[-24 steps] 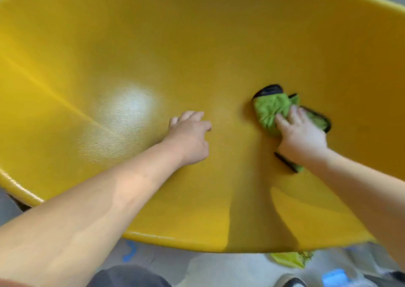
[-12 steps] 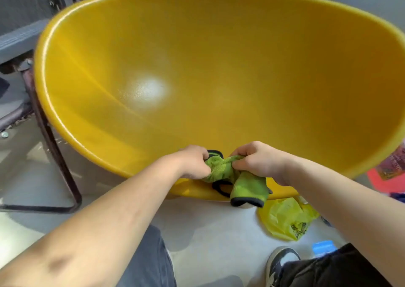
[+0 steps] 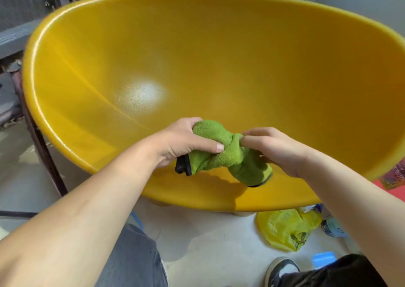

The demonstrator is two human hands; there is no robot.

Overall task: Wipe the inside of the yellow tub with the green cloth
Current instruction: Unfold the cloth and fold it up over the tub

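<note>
The yellow tub (image 3: 219, 52) tilts open toward me, glare on its inner wall. Over its near rim I hold the green cloth (image 3: 221, 153) bunched, seemingly twisted, clear of the plastic. My left hand (image 3: 182, 143) grips one end; my right hand (image 3: 274, 148) pinches the other.

Both forearms bare, no sleeves in view, no watch/rings/bands seen on wrists or fingers. Left hand (image 3: 184, 142): thumbnail short, trimmed. Right hand (image 3: 276, 148): nails not clear. Left leg (image 3: 131, 262) in grey trousers, faded denim-like fabric. Right leg (image 3: 335, 273) in black fabric. Right foot: sneaker (image 3: 281, 270), black upper w/ white panel + white sole edge, only partly in view; laces not visible.
</note>
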